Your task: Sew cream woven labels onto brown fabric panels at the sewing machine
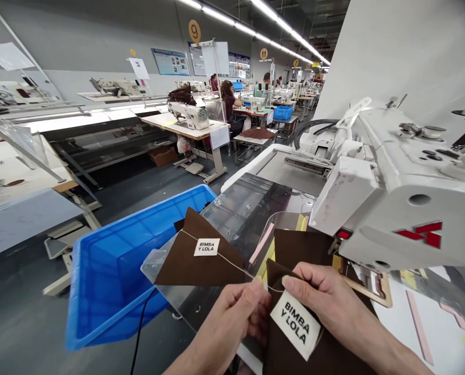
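Note:
My right hand (326, 297) grips a brown fabric piece (275, 344), its thumb just above a white "BIMBA Y LOLA" label (295, 324). Close beside it, my left hand (240, 312) is closed, thumb and finger pinched on a pale thread (234, 263) at the fabric's edge; its lower fingers are partly hidden. The thread stretches leftward across a second brown fabric piece (201, 268), which bears a smaller label (206, 247) and lies on a clear plastic sheet (236, 208). Another brown piece (298, 247) lies behind my right hand.
A large white sewing machine (404, 192) stands to the right, its head overhanging the work surface. A blue plastic bin (95, 281) sits lower left, with a black cable (138, 333) in front. Pink and yellow strips (261, 244) lie on the sheet. People work at sewing tables farther back.

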The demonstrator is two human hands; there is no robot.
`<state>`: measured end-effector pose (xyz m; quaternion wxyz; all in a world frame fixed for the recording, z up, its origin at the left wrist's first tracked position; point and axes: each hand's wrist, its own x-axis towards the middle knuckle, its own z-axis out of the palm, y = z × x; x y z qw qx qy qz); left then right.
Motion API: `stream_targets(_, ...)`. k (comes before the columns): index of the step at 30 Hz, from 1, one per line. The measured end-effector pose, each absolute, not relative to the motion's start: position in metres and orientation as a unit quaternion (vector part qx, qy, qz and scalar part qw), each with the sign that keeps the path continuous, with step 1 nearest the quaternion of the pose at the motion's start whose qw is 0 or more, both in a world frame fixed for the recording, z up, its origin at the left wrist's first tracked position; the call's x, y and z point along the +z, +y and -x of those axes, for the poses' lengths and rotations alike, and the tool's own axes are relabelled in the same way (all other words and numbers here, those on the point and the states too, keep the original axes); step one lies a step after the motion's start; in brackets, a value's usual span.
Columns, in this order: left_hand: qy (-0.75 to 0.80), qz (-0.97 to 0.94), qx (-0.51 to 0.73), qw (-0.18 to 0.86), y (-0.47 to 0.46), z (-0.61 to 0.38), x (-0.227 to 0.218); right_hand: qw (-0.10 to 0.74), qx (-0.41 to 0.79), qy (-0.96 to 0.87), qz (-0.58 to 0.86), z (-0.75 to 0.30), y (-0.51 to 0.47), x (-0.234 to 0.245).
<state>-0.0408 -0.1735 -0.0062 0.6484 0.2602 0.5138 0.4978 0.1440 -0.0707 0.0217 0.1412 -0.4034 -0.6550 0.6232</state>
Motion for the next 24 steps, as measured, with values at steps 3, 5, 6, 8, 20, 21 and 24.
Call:
stream_targets(3,0.493,-0.269,0.48,0.673,-0.171,0.042,-0.003,0.134,0.622,-0.657,0.404,-0.145,-0.069,0.021)
stream_targets(5,0.491,-0.273,0.467,0.683,-0.17,0.042,-0.003,0.137,0.616,-0.662,0.403,-0.145,-0.069,0.022)
stream_targets(6,0.494,-0.273,0.46,0.685,-0.17,0.043,-0.003,0.138,0.614,-0.665,0.402,-0.145,-0.069,0.023)
stream_targets(8,0.502,-0.273,0.451,0.686,-0.17,0.044,-0.004,0.132,0.609,-0.671,0.401,-0.144,-0.069,0.026)
stream_targets(20,0.499,-0.311,0.36,0.725,-0.168,0.045,0.005,0.095,0.588,-0.718,0.36,-0.138,-0.068,0.034)
stream_targets(21,0.505,-0.316,0.346,0.725,-0.167,0.045,0.006,0.089,0.584,-0.724,0.356,-0.138,-0.068,0.036)
stream_targets(24,0.514,-0.334,0.306,0.728,-0.165,0.046,0.01,0.077,0.576,-0.737,0.345,-0.137,-0.068,0.04)
